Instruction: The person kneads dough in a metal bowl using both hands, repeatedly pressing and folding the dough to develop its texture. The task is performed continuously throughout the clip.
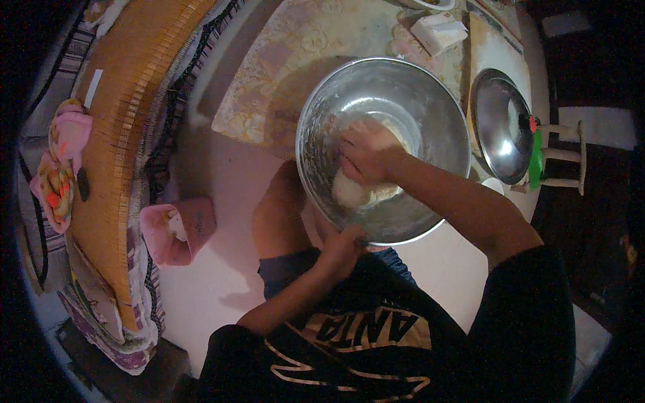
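A large metal bowl (438, 121) with pale smears on its wall is in front of me. Inside it lies a lump of pale dough (348, 192). My right hand (370, 151) presses on the dough with bent fingers, its underside hidden. Flour or loose dough shows on the bowl's bottom beside it. My left hand (345, 252) grips the bowl's near rim, the fingers partly hidden by the dim light.
A table with a patterned cloth (252, 95) stands beyond the bowl, bearing a tissue box (438, 34). At right are a domed metal lid (504, 126) and a white cup or bowl (493, 186). A pink bin (201, 226) stands left, beside a bed with a woven mat (108, 151).
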Tool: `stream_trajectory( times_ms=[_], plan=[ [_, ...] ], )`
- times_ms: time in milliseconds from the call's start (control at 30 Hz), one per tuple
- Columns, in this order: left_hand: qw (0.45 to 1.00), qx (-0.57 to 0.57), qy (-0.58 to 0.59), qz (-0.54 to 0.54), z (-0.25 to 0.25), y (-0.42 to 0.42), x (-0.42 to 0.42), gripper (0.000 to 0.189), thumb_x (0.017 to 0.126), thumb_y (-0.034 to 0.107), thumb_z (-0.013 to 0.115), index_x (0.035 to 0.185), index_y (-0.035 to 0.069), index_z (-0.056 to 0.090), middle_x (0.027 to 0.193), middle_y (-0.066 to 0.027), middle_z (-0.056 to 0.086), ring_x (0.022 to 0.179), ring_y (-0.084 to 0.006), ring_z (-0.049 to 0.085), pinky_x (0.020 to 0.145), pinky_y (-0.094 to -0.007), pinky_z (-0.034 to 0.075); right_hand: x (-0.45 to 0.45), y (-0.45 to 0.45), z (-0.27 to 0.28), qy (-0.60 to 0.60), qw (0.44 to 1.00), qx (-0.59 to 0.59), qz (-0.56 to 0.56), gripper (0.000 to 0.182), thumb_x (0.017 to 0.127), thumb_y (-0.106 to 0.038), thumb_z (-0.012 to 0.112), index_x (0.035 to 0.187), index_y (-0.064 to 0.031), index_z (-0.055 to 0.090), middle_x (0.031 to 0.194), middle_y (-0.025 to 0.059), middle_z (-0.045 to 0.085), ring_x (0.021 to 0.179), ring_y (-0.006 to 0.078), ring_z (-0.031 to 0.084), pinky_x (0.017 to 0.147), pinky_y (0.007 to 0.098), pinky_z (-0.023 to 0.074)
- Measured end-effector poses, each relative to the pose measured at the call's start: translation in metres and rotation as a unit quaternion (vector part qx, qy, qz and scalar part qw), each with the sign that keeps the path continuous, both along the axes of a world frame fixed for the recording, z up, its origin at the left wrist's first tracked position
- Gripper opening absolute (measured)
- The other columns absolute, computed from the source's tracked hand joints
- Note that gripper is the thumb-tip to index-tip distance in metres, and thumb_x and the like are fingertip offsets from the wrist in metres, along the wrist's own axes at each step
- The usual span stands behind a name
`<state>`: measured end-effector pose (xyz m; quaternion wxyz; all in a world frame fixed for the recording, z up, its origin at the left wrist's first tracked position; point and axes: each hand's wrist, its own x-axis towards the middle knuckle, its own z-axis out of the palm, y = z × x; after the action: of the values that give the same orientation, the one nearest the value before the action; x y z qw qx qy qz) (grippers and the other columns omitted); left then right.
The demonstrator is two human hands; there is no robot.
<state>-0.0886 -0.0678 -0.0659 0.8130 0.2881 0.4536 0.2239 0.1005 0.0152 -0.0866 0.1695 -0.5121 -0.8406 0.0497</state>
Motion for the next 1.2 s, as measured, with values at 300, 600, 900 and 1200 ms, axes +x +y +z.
stream_trajectory(
  times_ms=[300,600,900,1200],
  plan=[
    [0.992,-0.023,0.02,-0.121,-0.005,-0.002,-0.003,0.045,0.076,0.005,0.051,0.119,-0.003,0.04,0.113,-0.0155,0.05,0.101,-0.0327,0.055,0.081,-0.0472,0.051,-0.011,0.043,-0.009,-0.029,0.999,0.003,-0.042,0.019,0.072,-0.023,0.054,0.063,-0.0067,0.058,0.071,0.0095,0.057,0.073,0.0291,0.056,0.059,0.0408,0.0467],
    [0.995,-0.064,-0.07,-0.016,-0.025,0.007,0.002,0.041,0.077,0.002,0.047,0.117,-0.008,0.042,0.113,-0.0198,0.05,0.105,-0.0379,0.052,0.085,-0.0508,0.051,-0.025,0.037,-0.006,-0.093,0.979,-0.073,-0.165,0.035,0.083,-0.036,0.047,0.084,-0.0062,0.065,0.089,0.0145,0.062,0.086,0.0326,0.059,0.074,0.0459,0.0472],
    [0.982,-0.151,-0.116,-0.004,0.009,0.002,0.003,0.046,0.077,0.004,0.046,0.121,-0.005,0.04,0.119,-0.02,0.049,0.109,-0.0367,0.051,0.089,-0.0501,0.049,0.003,-0.038,0.085,-0.319,0.933,-0.162,0.037,0.062,0.066,-0.051,0.066,0.108,-0.0071,0.055,0.105,0.0139,0.058,0.106,0.0316,0.053,0.09,0.0442,0.0401],
    [0.961,-0.042,-0.266,-0.053,-0.07,-0.028,0.036,0.049,0.084,0.025,0.059,0.123,0.001,0.043,0.117,-0.0146,0.054,0.108,-0.031,0.053,0.093,-0.0483,0.045,0.007,-0.064,0.1,-0.127,0.95,-0.19,-0.212,0.061,0.063,-0.039,0.072,0.11,-0.0028,0.056,0.097,0.0177,0.063,0.089,0.0301,0.062,0.079,0.044,0.0473]
  ],
)
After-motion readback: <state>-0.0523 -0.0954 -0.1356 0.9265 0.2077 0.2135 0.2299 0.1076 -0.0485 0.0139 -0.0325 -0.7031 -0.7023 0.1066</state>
